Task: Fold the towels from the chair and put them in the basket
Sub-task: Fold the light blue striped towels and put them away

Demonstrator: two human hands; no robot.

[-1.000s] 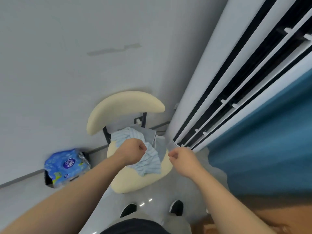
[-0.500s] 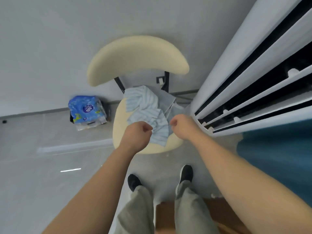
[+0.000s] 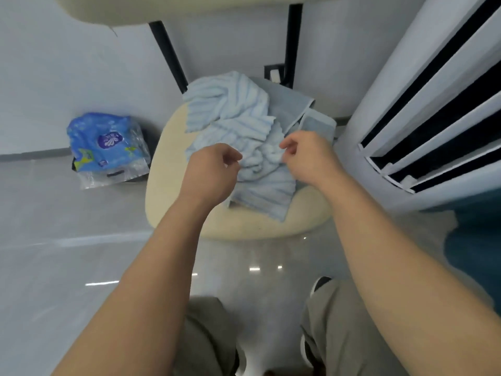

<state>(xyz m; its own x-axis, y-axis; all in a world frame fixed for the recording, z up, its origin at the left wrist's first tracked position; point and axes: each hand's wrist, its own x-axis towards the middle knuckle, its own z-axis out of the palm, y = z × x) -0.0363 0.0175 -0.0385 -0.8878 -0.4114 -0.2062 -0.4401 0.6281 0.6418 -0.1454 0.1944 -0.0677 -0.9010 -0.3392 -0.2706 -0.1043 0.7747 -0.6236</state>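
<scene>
Subject under inspection: a crumpled light-blue striped towel (image 3: 238,123), which is lying in a heap on the cream seat of the chair (image 3: 168,196). It is covering the seat from centre toward 12 o'clock. A plainer grey-blue towel (image 3: 287,104) is lying partly beneath it, spreading toward 1 o'clock.

The left hand (image 3: 211,172) is hovering over the heap's 8 o'clock edge. It is released, with fingers loosely curled and thumb and forefinger parted. The right hand (image 3: 311,156) is hovering over the 3 o'clock edge in the same released, loosely curled pose, its forefinger pointing toward the cloth. Whether any fingertip is touching fabric cannot be told. Both forearms are reaching in from 6 o'clock.

The chair's cream backrest (image 3: 135,9) is showing at 12 o'clock, carried on two black struts.

Surroundings: a blue plastic-wrapped tissue pack (image 3: 105,147) is sitting on the pale glossy floor (image 3: 67,253) at 9 o'clock of the seat, against the wall. A white slatted unit (image 3: 406,90) is standing at 3 o'clock, just beside the seat. The person's grey trousers (image 3: 333,335) are showing at 6 o'clock.
</scene>
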